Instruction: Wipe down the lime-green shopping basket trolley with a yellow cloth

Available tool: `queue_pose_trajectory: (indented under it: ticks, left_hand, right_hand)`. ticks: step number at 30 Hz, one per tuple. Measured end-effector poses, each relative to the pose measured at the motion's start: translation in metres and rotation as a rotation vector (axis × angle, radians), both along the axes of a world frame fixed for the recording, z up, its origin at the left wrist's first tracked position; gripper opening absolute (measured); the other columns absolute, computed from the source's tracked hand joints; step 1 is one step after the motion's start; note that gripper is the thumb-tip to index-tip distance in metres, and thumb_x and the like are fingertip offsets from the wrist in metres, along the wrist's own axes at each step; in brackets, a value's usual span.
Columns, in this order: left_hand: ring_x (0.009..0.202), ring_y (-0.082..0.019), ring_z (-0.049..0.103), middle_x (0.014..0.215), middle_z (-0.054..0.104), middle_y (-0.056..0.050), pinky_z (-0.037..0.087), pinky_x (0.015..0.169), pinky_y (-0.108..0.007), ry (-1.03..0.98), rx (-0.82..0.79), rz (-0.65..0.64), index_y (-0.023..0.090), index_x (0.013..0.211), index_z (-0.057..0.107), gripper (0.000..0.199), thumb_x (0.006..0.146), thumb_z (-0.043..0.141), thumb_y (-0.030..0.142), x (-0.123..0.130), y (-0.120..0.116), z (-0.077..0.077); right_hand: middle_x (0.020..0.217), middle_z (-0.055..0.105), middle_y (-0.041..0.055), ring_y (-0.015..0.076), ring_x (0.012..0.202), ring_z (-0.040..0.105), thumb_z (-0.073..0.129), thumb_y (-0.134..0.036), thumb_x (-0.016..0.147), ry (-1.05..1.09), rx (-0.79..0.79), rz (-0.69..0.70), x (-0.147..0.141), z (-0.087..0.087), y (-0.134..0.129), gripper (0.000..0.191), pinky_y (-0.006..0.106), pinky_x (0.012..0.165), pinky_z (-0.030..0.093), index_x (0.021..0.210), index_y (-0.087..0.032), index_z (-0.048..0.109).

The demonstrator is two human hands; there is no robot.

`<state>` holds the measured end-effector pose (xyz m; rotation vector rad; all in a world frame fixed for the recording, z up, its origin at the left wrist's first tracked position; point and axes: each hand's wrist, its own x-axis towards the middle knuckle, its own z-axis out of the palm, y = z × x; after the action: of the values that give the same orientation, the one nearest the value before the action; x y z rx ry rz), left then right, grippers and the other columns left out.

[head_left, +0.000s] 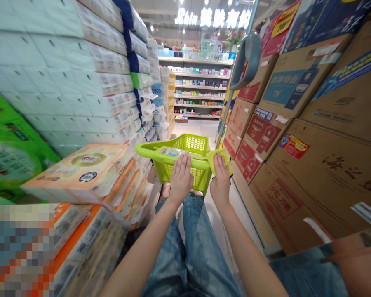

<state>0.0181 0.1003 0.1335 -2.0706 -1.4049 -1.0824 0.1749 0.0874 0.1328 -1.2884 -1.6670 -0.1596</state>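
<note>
A lime-green plastic shopping basket (200, 175) with perforated walls stands in front of my legs. My left hand (181, 178) lies on its near rim, fingers stretched out and close together, beside a small label (172, 152). At the rim's right end, my right hand (221, 177) presses a yellow cloth (214, 159) against the basket, the cloth bunched under its fingers. Both thumbs are mostly hidden. A grey loop handle (246, 62) on a long pole rises behind the basket on the right.
White tissue packs (64, 74) are stacked high on the left, above orange tissue packs (80, 169). Cardboard cartons (324, 173) line the right side. Stocked shelves (200, 76) stand at the far end of the aisle. Another person's denim-clad leg (309, 272) shows at lower right.
</note>
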Motion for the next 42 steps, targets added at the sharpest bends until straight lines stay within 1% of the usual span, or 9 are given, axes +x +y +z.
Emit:
queue_pose_trajectory:
  ticks: [5, 11, 17, 23, 28, 31, 34, 39, 42]
  left_hand:
    - [0.149, -0.026, 0.026, 0.157, 0.036, -0.016, 0.026, 0.12, -0.046, -0.004, 0.004, -0.01, 0.009, 0.156, 0.015, 0.073, 0.088, 0.04, 0.012, -0.001, 0.0, -0.001]
    - [0.148, -0.025, 0.03, 0.156, 0.038, -0.014, 0.029, 0.12, -0.045, 0.035, -0.002, 0.044, 0.01, 0.154, 0.022, 0.06, 0.096, 0.034, 0.016, -0.004, 0.005, -0.005]
    - [0.148, -0.025, 0.028, 0.157, 0.037, -0.015, 0.026, 0.121, -0.046, 0.019, 0.0, -0.007, 0.009, 0.155, 0.019, 0.068, 0.091, 0.039, 0.014, -0.004, 0.003, -0.003]
    - [0.149, -0.025, 0.026, 0.157, 0.037, -0.014, 0.023, 0.122, -0.045, -0.013, -0.002, -0.019, 0.011, 0.156, 0.016, 0.074, 0.087, 0.042, 0.012, -0.001, 0.001, -0.001]
    - [0.149, -0.026, 0.026, 0.157, 0.037, -0.015, 0.023, 0.122, -0.046, -0.014, -0.006, -0.002, 0.009, 0.156, 0.017, 0.071, 0.089, 0.041, 0.014, 0.0, 0.002, -0.003]
    - [0.149, -0.024, 0.027, 0.157, 0.037, -0.013, 0.024, 0.122, -0.044, 0.013, -0.011, 0.03, 0.01, 0.155, 0.019, 0.064, 0.094, 0.037, 0.016, -0.003, 0.004, -0.005]
    - [0.148, -0.022, 0.029, 0.156, 0.038, -0.012, 0.026, 0.121, -0.044, 0.033, -0.018, 0.047, 0.012, 0.155, 0.021, 0.06, 0.096, 0.033, 0.017, -0.006, 0.005, -0.006]
    - [0.149, -0.024, 0.026, 0.156, 0.038, -0.014, 0.023, 0.122, -0.043, 0.029, 0.002, 0.007, 0.01, 0.155, 0.02, 0.068, 0.091, 0.04, 0.014, -0.005, 0.003, -0.004]
    - [0.149, -0.024, 0.026, 0.156, 0.038, -0.013, 0.021, 0.122, -0.042, 0.022, 0.0, 0.007, 0.01, 0.155, 0.02, 0.071, 0.088, 0.042, 0.013, -0.003, 0.002, -0.003]
  right_hand:
    - [0.162, 0.025, 0.0123, 0.0229, 0.153, 0.011, 0.031, -0.004, 0.086, -0.03, -0.008, -0.078, -0.037, -0.013, -0.014, 0.077, 0.057, 0.119, 0.022, 0.158, -0.018, 0.009]
    - [0.159, 0.034, 0.0083, 0.0178, 0.152, 0.017, 0.03, -0.004, 0.089, -0.181, -0.039, -0.043, -0.073, -0.01, -0.016, 0.071, 0.051, 0.123, 0.01, 0.157, -0.02, 0.019]
    - [0.159, 0.033, 0.0072, 0.0174, 0.152, 0.015, 0.034, -0.001, 0.085, -0.217, -0.032, 0.035, -0.046, -0.014, -0.023, 0.078, 0.052, 0.123, 0.015, 0.158, -0.022, 0.014]
    - [0.166, 0.012, 0.0047, 0.0202, 0.153, 0.006, 0.028, 0.004, 0.077, 0.019, 0.031, 0.01, -0.007, -0.008, -0.003, 0.09, 0.052, 0.122, 0.023, 0.158, -0.023, 0.003]
    - [0.165, 0.014, 0.0119, 0.0232, 0.153, -0.001, 0.032, -0.006, 0.09, -0.04, 0.018, -0.054, -0.037, -0.013, -0.002, 0.077, 0.056, 0.121, 0.023, 0.158, -0.017, -0.003]
    - [0.163, 0.021, 0.0129, 0.0219, 0.153, 0.005, 0.031, -0.009, 0.094, -0.17, -0.026, -0.033, -0.065, -0.02, -0.009, 0.072, 0.055, 0.121, 0.021, 0.158, -0.018, -0.001]
    - [0.162, 0.024, 0.0123, 0.0205, 0.153, 0.012, 0.03, -0.007, 0.093, -0.237, -0.05, -0.006, -0.072, -0.019, -0.013, 0.071, 0.053, 0.122, 0.02, 0.158, -0.018, 0.004]
    - [0.162, 0.026, 0.0089, 0.0191, 0.153, 0.012, 0.032, 0.001, 0.085, -0.284, -0.019, 0.067, -0.039, -0.023, -0.018, 0.081, 0.05, 0.123, 0.021, 0.158, -0.02, 0.005]
    - [0.165, 0.018, 0.0072, 0.0203, 0.153, 0.007, 0.032, 0.002, 0.082, -0.148, 0.027, 0.046, -0.012, -0.026, -0.012, 0.086, 0.052, 0.123, 0.022, 0.158, -0.022, 0.0]
